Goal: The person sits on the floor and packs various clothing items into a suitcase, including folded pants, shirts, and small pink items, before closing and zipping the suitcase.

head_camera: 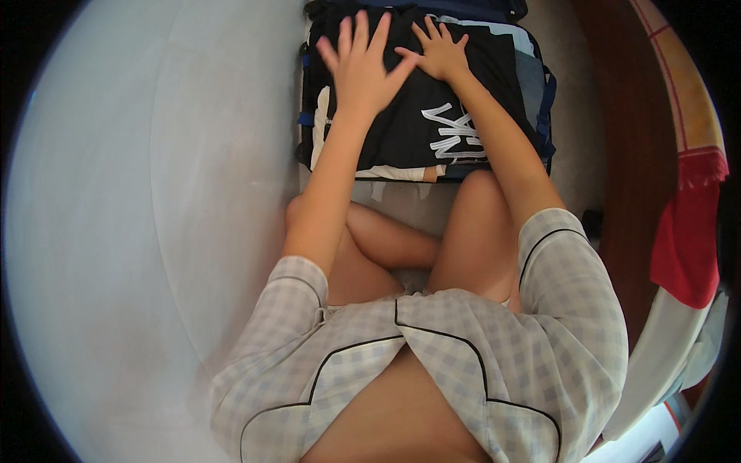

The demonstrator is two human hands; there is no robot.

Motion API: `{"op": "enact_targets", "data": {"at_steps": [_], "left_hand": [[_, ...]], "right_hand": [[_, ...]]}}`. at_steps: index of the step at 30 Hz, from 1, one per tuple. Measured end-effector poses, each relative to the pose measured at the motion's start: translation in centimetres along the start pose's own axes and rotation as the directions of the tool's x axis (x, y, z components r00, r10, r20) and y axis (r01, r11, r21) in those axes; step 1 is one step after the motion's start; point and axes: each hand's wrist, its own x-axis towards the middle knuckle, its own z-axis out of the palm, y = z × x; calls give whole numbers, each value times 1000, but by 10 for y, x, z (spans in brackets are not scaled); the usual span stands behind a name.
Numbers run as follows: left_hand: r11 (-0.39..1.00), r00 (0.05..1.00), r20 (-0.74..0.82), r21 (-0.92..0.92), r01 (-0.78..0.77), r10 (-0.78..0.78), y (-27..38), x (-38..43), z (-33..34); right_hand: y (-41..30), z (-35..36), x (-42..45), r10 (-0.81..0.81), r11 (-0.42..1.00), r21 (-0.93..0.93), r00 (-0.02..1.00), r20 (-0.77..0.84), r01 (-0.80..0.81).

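Observation:
Before my crossed legs lies an open suitcase (pixel 303 139) packed with folded clothes. A black garment (pixel 399 127) with white lettering is spread over the top of them. My left hand (pixel 360 75), fingers spread and palm down, is over the garment's left part; whether it presses on the cloth I cannot tell. Flat on the black cloth to its right rests my right hand (pixel 441 55), its fingers also apart. Cream cloth (pixel 393 172) shows along the near edge, and grey-blue cloth (pixel 529 87) lies at the right side. Neither hand grips anything.
Blue straps (pixel 546 110) hang at the suitcase's right side. Pale floor (pixel 226 144) extends to the left. A dark reddish-brown wooden surface (pixel 628 173) runs along the right, with a red cloth (pixel 686 249) and an orange-yellow cloth (pixel 689 87) beyond it.

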Motion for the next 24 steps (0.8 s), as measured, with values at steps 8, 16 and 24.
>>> {"op": "enact_targets", "data": {"at_steps": [8, 16, 24], "left_hand": [[891, 983, 83, 440, 113, -166, -63, 38, 124], [919, 907, 174, 173, 355, -384, -45, 45, 93], [903, 921, 65, 235, 360, -384, -36, 45, 91]], "right_hand": [[-11, -17, -1, -137, 983, 80, 948, -288, 166], [58, -30, -11, -2, 942, 313, 932, -363, 124], [65, -30, -12, 25, 895, 424, 935, -354, 137]]}}
